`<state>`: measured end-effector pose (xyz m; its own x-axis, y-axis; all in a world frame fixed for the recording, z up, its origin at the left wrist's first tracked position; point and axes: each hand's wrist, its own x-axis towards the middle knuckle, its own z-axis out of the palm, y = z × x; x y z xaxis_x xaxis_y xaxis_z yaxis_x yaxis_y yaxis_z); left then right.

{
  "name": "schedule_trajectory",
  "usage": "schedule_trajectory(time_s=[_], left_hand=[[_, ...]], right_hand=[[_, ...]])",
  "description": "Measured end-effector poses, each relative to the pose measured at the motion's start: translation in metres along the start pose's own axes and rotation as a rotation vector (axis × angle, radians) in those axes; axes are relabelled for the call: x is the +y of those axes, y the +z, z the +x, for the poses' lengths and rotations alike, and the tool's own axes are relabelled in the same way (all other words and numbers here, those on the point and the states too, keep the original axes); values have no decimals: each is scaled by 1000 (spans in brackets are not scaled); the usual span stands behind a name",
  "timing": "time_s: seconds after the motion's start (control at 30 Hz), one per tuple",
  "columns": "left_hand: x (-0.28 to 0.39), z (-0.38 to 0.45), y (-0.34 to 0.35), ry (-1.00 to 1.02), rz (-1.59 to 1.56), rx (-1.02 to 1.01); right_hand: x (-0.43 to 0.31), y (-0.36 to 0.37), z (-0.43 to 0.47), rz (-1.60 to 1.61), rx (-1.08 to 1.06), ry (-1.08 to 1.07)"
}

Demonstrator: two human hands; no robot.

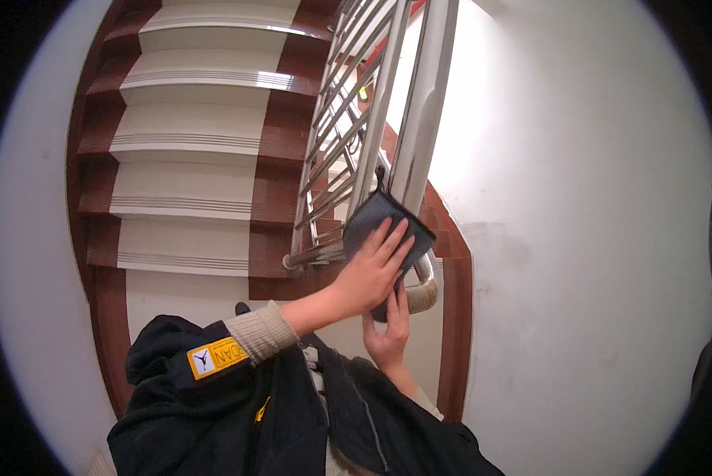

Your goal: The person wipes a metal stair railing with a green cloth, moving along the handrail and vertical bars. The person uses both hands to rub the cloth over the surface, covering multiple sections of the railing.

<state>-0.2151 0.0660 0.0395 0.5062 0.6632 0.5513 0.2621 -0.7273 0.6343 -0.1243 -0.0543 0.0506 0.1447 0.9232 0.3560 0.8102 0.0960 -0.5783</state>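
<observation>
A dark grey cloth with a black edge and a small loop drapes over the lower end of a stainless steel handrail. My left hand lies across the cloth from the left, its fingers spread slightly and pressing it to the rail. Lower down, my right hand reaches up to the bottom part of the cloth, thumb to the left and fingers pointing up. The cloth hides the rail beneath it. Just right of my hands, the rail's curved end shows bare metal with brownish marks.
Stairs with pale treads and dark red borders rise beyond the landing. Metal balusters run beside them. A white wall with grey smudges stands at right. My black jacket fills the bottom.
</observation>
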Motion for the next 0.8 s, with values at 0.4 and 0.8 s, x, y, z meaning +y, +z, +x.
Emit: schedule_trajectory(time_s=[0.4, 0.8], left_hand=[[-31, 107, -29, 151, 259, 42], [6, -38, 8, 235, 29, -178]], right_hand=[[-3, 11, 127, 295, 54, 116], [15, 14, -31, -295, 46, 40]])
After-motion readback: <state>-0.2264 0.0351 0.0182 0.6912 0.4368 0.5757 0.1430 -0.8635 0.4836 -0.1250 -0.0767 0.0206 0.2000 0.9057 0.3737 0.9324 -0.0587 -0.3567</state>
